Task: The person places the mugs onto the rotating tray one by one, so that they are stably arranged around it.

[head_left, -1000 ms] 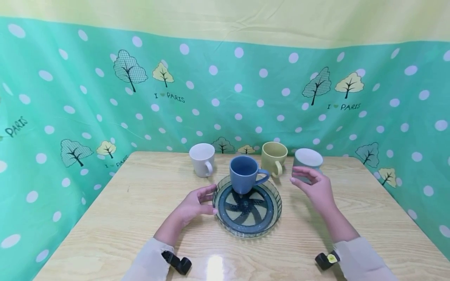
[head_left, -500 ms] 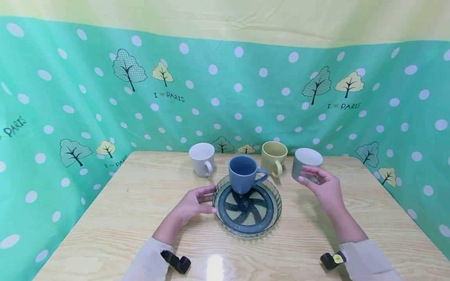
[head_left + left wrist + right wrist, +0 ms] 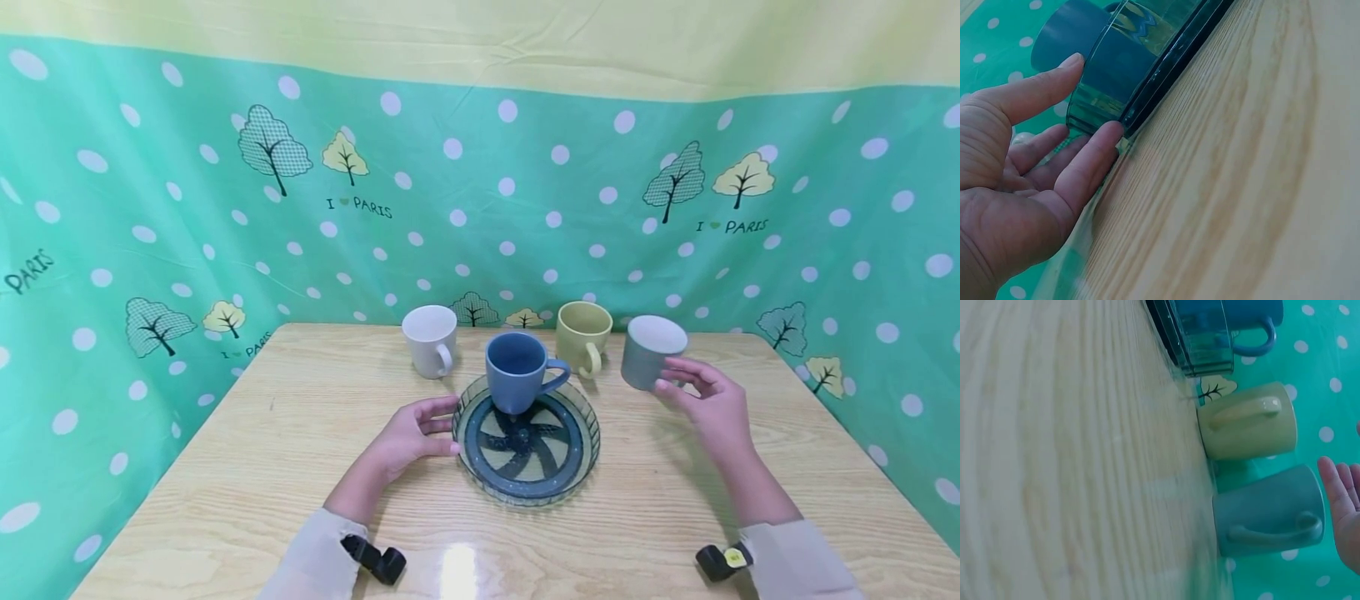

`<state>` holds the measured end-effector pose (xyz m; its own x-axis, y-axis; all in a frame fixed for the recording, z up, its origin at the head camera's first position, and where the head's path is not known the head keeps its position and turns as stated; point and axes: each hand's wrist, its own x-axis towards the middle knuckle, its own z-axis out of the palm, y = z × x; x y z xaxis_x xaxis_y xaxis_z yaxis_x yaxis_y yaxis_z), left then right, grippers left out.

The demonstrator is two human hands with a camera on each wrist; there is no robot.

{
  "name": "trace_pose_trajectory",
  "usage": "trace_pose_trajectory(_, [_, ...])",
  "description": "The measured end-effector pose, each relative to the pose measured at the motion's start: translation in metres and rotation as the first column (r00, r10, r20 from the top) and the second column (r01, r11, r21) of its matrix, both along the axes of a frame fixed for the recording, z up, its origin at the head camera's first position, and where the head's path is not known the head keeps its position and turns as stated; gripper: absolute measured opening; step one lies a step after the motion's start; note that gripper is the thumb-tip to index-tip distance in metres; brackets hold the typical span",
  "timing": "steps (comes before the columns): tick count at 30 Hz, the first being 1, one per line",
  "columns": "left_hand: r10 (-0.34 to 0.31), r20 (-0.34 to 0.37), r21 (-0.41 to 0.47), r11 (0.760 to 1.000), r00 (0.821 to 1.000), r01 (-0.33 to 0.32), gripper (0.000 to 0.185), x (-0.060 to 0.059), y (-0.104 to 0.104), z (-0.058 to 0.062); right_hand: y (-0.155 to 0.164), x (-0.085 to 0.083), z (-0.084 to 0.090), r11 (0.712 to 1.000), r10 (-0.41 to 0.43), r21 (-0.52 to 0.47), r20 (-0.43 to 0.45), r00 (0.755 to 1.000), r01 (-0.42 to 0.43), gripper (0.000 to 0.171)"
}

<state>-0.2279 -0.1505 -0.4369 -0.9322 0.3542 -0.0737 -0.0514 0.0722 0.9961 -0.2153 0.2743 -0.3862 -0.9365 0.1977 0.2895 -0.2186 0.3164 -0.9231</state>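
A blue mug [image 3: 517, 371] stands on the back part of a round glass plate [image 3: 525, 498] with a dark pinwheel pattern, in the middle of the wooden table [image 3: 262, 433]. My left hand [image 3: 442, 425] lies open at the plate's left side, and its thumb and a finger touch the plate's wall [image 3: 1122, 81]. My right hand [image 3: 686, 379] is open just right of a grey mug [image 3: 648, 354]. Whether it touches the mug I cannot tell. In the right wrist view the grey mug [image 3: 1266, 509] shows its handle, with my right hand [image 3: 1344, 506] beside its rim.
A white mug [image 3: 431, 342] and a yellow mug [image 3: 583, 335] stand at the back of the table, on either side of the blue one. A green dotted cloth [image 3: 150, 250] walls the table at the back and on both sides.
My right hand has moved to the right, from in front of the grey mug to its right side. The left hand, plate and mugs have stayed put.
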Motion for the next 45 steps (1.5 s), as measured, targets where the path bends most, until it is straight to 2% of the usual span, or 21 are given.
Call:
trace_pose_trajectory(3, [0.008,0.006,0.007,1.0,1.0,-0.008,0.076,0.0,0.0,0.0,0.005,0.001,-0.001,0.999,-0.036,0.041,0.035,0.999,0.035,0.046])
trace_pose_trajectory(11, [0.024,0.034,0.032,0.999,0.999,-0.026,0.072,0.001,-0.001,0.001,0.016,0.001,-0.005,0.995,-0.094,0.047,0.087,0.992,0.09,0.049])
trace_pose_trajectory(18, [0.017,0.038,0.052,0.998,0.999,-0.019,0.069,-0.001,-0.002,0.0,0.022,0.002,-0.008,0.991,-0.134,-0.016,0.108,0.985,0.136,0.05])
trace_pose_trajectory(22, [0.035,0.047,0.063,0.997,0.998,-0.038,0.065,0.0,-0.001,0.001,0.025,0.001,-0.009,0.987,-0.153,-0.023,0.123,0.98,0.157,0.05])
trace_pose_trajectory(27, [0.046,0.046,0.061,0.997,0.998,-0.049,0.062,0.0,-0.001,0.001,0.029,-0.002,-0.011,0.985,-0.162,-0.041,0.146,0.976,0.169,0.051])
trace_pose_trajectory(34, [0.014,-0.021,0.01,1.0,1.0,-0.013,0.066,-0.002,-0.003,-0.002,0.031,-0.009,-0.016,0.976,-0.166,-0.113,0.152,0.974,0.184,0.052])
trace_pose_trajectory(41, [-0.008,-0.02,-0.014,1.0,1.0,0.008,0.071,-0.002,-0.003,-0.003,0.029,-0.016,-0.021,0.966,-0.106,-0.215,0.174,0.979,0.142,0.056])
trace_pose_trajectory(45, [-0.039,-0.021,-0.004,0.999,0.999,0.039,0.078,-0.001,-0.002,-0.002,0.027,-0.019,-0.023,0.965,-0.096,-0.222,0.193,0.976,0.139,0.059])
